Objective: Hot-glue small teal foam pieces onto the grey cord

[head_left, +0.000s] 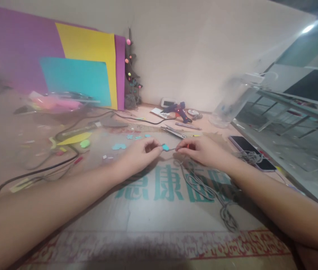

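My left hand [143,153] is closed in a pinch at a small turquoise piece [165,147] with thin grey cord at it. My right hand [200,150] pinches the same cord a short way to the right, so a short stretch runs between both hands. Something small and orange shows at the right fingertips, too small to name. Loose loops of the grey cord [200,183] trail from under my right hand across the printed mat [144,215]. Flat turquoise cutouts [118,146] lie beyond my left wrist, and scissors [173,132] lie just past the hands.
A glue gun [179,111] stands at the back by the wall, its black cable [63,162] curving along the left. Coloured sheets [77,80] lean at the back left. A phone [251,153] lies by my right forearm. Yellow and green scraps [76,138] lie left.
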Tool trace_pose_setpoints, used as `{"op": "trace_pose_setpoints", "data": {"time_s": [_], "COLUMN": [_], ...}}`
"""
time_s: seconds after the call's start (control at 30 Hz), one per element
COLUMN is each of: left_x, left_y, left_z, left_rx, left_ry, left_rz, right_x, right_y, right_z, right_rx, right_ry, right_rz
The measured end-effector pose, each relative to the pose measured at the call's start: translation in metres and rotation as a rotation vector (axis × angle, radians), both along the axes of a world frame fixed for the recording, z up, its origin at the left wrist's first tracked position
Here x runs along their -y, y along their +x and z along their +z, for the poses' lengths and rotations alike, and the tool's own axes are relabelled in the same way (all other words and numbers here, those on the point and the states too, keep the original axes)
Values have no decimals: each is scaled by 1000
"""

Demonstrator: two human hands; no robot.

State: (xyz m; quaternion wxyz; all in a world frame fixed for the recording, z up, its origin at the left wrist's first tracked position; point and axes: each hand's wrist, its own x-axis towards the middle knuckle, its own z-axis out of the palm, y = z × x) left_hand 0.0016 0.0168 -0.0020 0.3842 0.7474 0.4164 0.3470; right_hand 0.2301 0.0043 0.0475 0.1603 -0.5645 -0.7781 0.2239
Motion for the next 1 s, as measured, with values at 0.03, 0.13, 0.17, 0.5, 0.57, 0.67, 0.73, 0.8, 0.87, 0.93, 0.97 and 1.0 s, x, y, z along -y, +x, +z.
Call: {"op": "trace_pose_setpoints", "data": {"time_s": [0.03, 0.13, 0.17, 0.5, 0.57, 0.67, 0.73, 0.8, 0.87, 0.93, 0.97, 1.0], "left_x": [1, 2, 2, 0, 0, -1, -2, -1, 1, 2, 2, 2], "left_y": [0, 0, 0, -1, -1, -2, -1, -1, 0, 1, 1, 0], "left_z": [1, 3, 3, 4, 6, 8, 8, 8, 8, 8, 7, 7], "left_rx": [-34, -111, -120, 53, 91, 122, 137, 144, 133, 94, 66, 39], "left_ry": [-6, -8, -2, -119, -121, -111, -110, -93, -74, -67, -66, -65], "left_rz": [-9, -61, -81, -23, 18, 49, 52, 44, 24, 1, -9, -17], "right_x": [0, -5, -7, -6, 2, 11, 14, 13, 12, 11, 10, 10], "right_y": [0, 1, 1, 8, 5, -6, -13, -20, -24, -26, -26, -26], "right_z": [-1, -9, -13, 13, 13, -1, -15, -26, -33, -37, -38, -39], "right_rx": [13, -138, -208, -380, -399, -368, -412, -514, -664, -805, -857, -889], "right_ry": [156, 447, 433, 273, -26, -327, -311, -274, -263, -262, -259, -257], "right_rz": [1, 83, 133, -95, 22, 153, 132, 80, 18, -39, -62, -76]}}
